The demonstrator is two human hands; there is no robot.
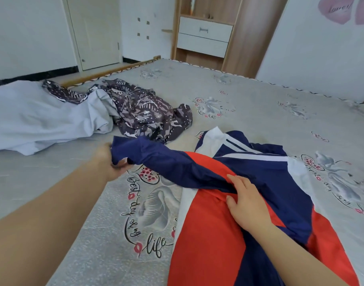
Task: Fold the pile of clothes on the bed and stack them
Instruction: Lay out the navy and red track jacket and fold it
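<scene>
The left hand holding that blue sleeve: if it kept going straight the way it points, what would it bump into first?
Probably the dark patterned garment, crumpled on the bed just beyond the left hand and the sleeve it grips; depth is hard to judge.

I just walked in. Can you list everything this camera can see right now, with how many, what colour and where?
jacket: one, navy, red and white, spread on the bed at front right
patterned garment: one, dark purple print, crumpled at mid left
pale garment: one, light blue-grey, lying at far left
bed: one, grey sheet with flower print, fills the middle
door: one, white, closed, back left
drawers: two, white, in a wooden unit at the back
left hand: one, gripping the end of the jacket's navy sleeve
right hand: one, fingers flat on the jacket's chest
</scene>
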